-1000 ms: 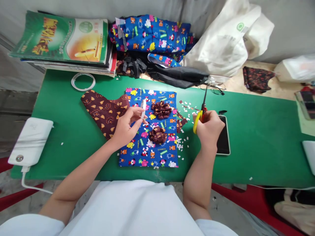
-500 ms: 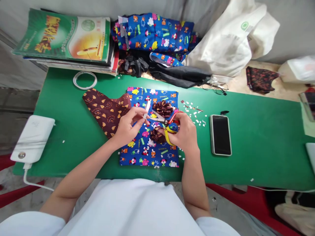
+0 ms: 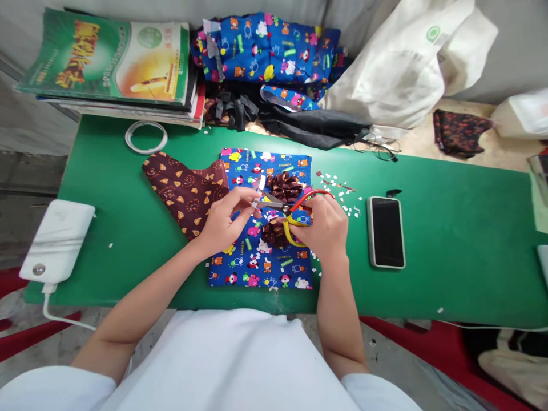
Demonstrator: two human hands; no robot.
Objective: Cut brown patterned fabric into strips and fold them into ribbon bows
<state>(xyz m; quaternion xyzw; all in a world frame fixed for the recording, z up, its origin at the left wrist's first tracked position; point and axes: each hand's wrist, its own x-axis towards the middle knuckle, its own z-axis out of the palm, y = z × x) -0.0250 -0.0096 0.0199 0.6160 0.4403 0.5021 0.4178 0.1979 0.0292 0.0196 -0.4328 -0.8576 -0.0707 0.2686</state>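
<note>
Pinched in my left hand (image 3: 229,220) is a small white strip (image 3: 261,184), possibly paper. My right hand (image 3: 323,225) grips scissors (image 3: 295,208) with red and yellow handles; their parted blades reach left to the strip at my left fingertips. Below both hands lies a blue cartoon-print cloth (image 3: 240,262). On it sit two ruffled brown fabric pieces, an upper scrunchie-like one (image 3: 285,185) and a lower one (image 3: 274,233) partly hidden by the handles. A brown patterned cloth (image 3: 184,191) lies left of the blue one, beside my left hand.
White scraps (image 3: 338,188) are scattered right of the cloth. A phone (image 3: 386,233) lies farther right, a power bank (image 3: 57,241) at the left. Along the back are books (image 3: 115,60), a white cable coil (image 3: 146,137), folded blue fabric (image 3: 269,51), a white bag (image 3: 394,68) and glasses (image 3: 377,149).
The scissors have shifted left and opened wider, so the blades now meet the white strip. My right fingers have spread with the handles. The left hand holds nearly the same place.
</note>
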